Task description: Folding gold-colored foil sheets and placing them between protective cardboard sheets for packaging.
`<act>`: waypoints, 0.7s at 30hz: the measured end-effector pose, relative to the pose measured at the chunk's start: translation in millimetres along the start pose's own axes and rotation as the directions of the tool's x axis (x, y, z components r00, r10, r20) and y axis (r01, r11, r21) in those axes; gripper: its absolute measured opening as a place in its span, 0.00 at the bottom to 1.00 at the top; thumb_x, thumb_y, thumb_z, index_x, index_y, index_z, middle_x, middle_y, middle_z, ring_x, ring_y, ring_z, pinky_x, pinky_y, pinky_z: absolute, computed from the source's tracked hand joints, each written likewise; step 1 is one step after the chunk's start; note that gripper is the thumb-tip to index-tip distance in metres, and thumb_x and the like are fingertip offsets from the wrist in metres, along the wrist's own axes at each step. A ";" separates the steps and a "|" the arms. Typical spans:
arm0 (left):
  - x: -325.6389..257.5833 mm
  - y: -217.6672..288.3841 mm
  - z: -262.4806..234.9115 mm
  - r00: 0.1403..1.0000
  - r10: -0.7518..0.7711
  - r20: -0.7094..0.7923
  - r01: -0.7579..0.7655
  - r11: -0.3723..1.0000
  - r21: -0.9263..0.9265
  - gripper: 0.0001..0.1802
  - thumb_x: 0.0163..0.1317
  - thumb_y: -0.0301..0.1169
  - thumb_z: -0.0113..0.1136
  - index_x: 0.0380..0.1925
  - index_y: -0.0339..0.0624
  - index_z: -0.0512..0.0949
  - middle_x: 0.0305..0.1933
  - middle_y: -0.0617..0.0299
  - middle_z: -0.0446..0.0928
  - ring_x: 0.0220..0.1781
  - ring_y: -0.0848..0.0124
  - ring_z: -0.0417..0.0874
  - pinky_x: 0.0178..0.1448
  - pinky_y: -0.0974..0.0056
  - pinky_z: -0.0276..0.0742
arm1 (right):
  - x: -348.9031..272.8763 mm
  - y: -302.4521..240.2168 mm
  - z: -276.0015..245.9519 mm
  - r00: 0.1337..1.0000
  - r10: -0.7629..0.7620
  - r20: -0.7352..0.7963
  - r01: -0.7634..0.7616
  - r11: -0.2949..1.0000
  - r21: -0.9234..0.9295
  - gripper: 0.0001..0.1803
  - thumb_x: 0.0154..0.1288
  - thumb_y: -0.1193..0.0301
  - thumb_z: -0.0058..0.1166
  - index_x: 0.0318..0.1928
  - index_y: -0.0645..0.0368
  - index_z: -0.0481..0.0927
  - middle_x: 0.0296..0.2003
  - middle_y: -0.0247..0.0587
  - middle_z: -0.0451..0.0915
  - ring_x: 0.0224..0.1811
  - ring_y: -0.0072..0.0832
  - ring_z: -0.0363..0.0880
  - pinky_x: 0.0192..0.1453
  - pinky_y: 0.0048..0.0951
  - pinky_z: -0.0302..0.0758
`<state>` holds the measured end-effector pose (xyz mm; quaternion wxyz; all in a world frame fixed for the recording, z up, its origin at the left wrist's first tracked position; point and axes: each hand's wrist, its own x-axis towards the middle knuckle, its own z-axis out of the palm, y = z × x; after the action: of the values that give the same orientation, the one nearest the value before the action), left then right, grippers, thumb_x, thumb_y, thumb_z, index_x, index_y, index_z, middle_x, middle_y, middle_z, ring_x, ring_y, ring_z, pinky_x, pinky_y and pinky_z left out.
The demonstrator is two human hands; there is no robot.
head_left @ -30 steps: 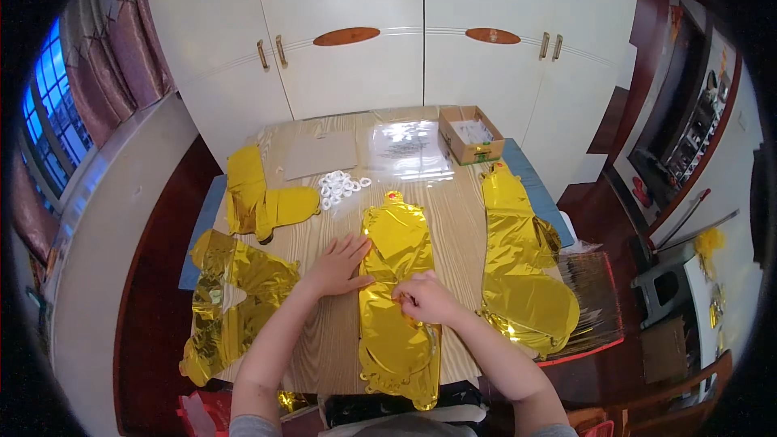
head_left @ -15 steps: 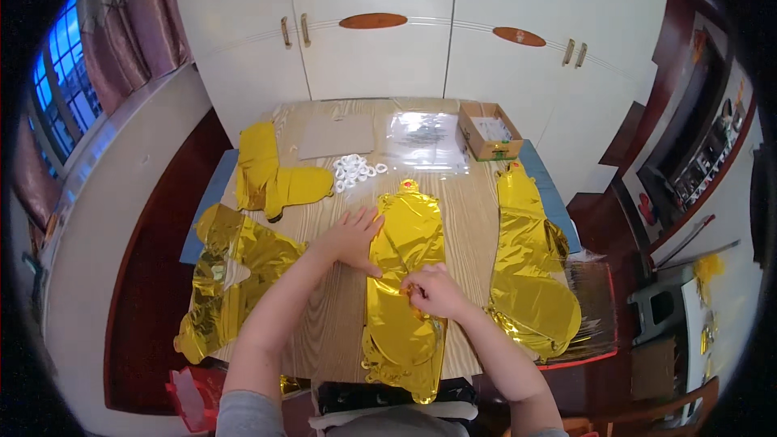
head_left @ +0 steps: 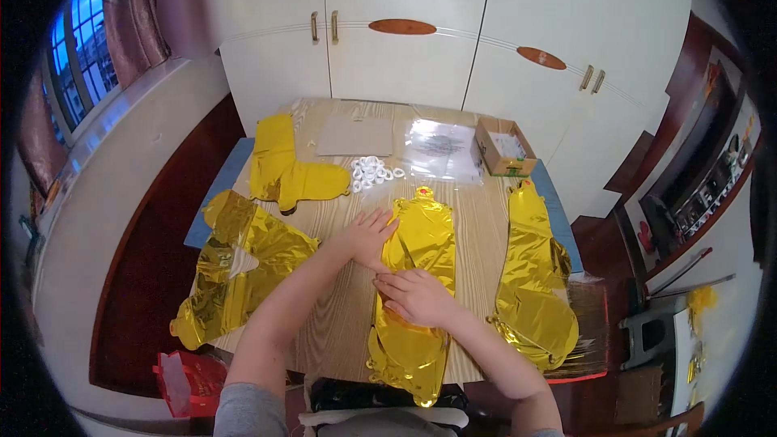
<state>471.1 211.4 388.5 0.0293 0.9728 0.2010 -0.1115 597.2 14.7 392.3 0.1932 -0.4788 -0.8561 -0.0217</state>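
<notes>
A flat, uninflated gold foil balloon (head_left: 421, 275) lies lengthwise down the middle of the light wooden table (head_left: 340, 316). The left hand (head_left: 368, 236) presses its left edge, fingers together and flat. The right hand (head_left: 417, 295) rests on its middle, fingers curled loosely; whether they pinch the foil I cannot tell. Judging by this, flattening is midway: more crumpled gold foil balloons lie left (head_left: 243, 263) and right (head_left: 534, 275) of it, with small white rings (head_left: 371, 171) beyond it.

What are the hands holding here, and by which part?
Nothing is lifted. The left hand and right hand press on the middle of the flat gold foil balloon lying on the table.
</notes>
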 end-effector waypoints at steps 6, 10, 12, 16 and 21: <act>-4.1 2.4 -0.2 0.999 -0.003 -0.040 0.003 1.000 -0.001 0.70 0.39 0.72 0.63 0.74 0.42 0.44 0.79 0.45 0.40 0.80 0.49 0.39 0.77 0.39 0.40 | -4.3 -5.6 2.5 0.998 -0.044 0.044 0.048 0.994 -0.097 0.23 0.66 0.58 0.50 0.58 0.53 0.77 0.62 0.34 0.73 0.68 0.30 0.63 0.68 0.38 0.60; -3.9 1.4 1.6 0.999 -0.001 -0.048 0.000 1.000 -0.015 0.72 0.38 0.73 0.63 0.74 0.40 0.44 0.79 0.45 0.39 0.80 0.49 0.38 0.77 0.40 0.39 | -6.0 -12.4 0.4 0.992 -0.074 0.100 0.084 0.992 -0.098 0.23 0.67 0.58 0.48 0.60 0.51 0.76 0.63 0.35 0.71 0.70 0.31 0.62 0.73 0.41 0.55; -4.4 2.6 0.8 0.999 0.003 -0.041 -0.003 1.000 -0.011 0.73 0.37 0.74 0.62 0.74 0.39 0.44 0.79 0.45 0.39 0.80 0.49 0.37 0.77 0.40 0.39 | -9.1 -15.2 4.3 0.989 -0.084 0.123 0.093 0.993 -0.074 0.23 0.68 0.58 0.47 0.61 0.49 0.75 0.63 0.35 0.71 0.70 0.32 0.62 0.75 0.42 0.52; -4.9 3.5 -4.7 1.000 0.010 0.000 -0.010 1.000 -0.023 0.75 0.37 0.75 0.62 0.74 0.37 0.41 0.79 0.42 0.36 0.80 0.47 0.36 0.77 0.39 0.35 | -11.9 -22.4 0.3 0.976 -0.129 0.175 0.133 0.991 -0.011 0.23 0.68 0.58 0.47 0.62 0.48 0.74 0.65 0.36 0.69 0.70 0.34 0.62 0.75 0.44 0.53; -4.2 2.6 -1.1 0.999 0.005 -0.035 -0.006 1.000 -0.010 0.74 0.36 0.75 0.62 0.74 0.39 0.43 0.79 0.45 0.38 0.80 0.49 0.37 0.78 0.41 0.36 | -16.1 -28.3 0.8 0.961 -0.154 0.230 0.142 0.988 0.068 0.24 0.69 0.59 0.48 0.64 0.44 0.72 0.67 0.37 0.66 0.71 0.39 0.61 0.74 0.47 0.55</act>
<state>468.6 207.5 390.6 0.0309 0.9750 0.1994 -0.0933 581.1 -13.5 390.1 0.1005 -0.4077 -0.9066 0.0427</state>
